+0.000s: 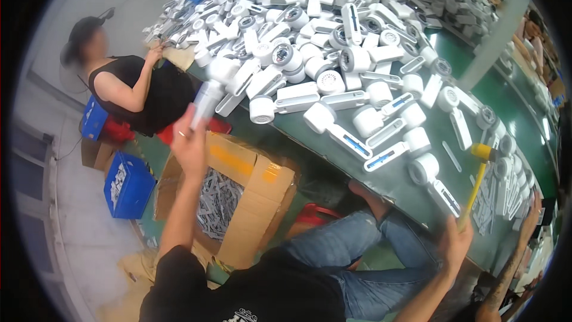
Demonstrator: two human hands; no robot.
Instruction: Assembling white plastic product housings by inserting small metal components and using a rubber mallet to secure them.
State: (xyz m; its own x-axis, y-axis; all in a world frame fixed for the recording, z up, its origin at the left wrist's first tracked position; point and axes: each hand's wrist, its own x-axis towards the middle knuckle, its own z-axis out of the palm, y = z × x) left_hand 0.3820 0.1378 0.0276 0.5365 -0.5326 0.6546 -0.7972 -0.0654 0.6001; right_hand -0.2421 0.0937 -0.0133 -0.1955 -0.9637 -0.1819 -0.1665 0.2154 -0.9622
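Observation:
My left hand (192,150) is raised at the left, above a cardboard box, closed round the handle of a white handheld appliance with a round head (208,98). Motion blurs that appliance a little. On the right, my right hand (457,241) grips the yellow handle of a small mallet (475,189), its yellow and dark head pointing up over the table. Next to the mallet lies a similar white appliance (424,170) with an open slot in its handle. A pile of thin grey strips (485,203) lies just right of the mallet.
A large heap of white appliances (322,42) covers the green table (286,137). Below stands the cardboard box (262,203) holding grey strips. Blue bins (128,188) sit on the floor at left. A person in black (143,86) works there; another person's arm (515,250) reaches in at right.

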